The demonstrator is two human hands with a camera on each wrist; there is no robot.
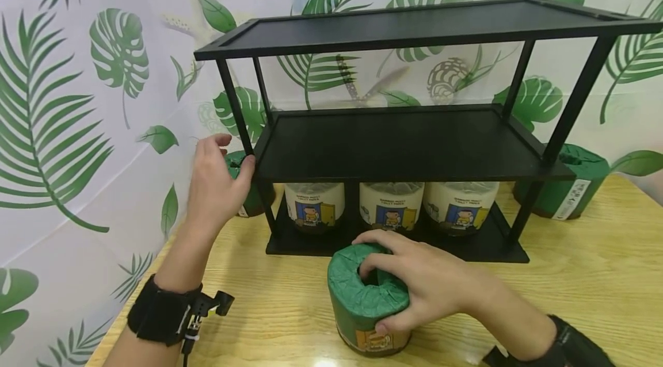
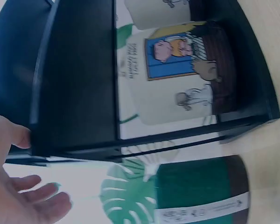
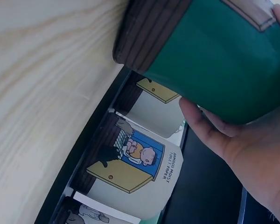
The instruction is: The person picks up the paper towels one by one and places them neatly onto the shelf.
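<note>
My right hand grips a green-wrapped toilet paper roll in front of a black rack. A finger dips into the roll's core hole and the thumb lies against its side. In the right wrist view the green roll fills the upper right, over its dark brown base band. My left hand is at the rack's left front post, thumb touching the middle shelf's corner, other fingers loosely bent in the air. Three white toilet paper rolls stand in a row on the bottom shelf.
Another green roll stands on the wooden table beyond the rack's right end. One more green roll is by its left end, partly hidden by the left hand in the head view. A leaf-patterned cloth hangs behind and at left.
</note>
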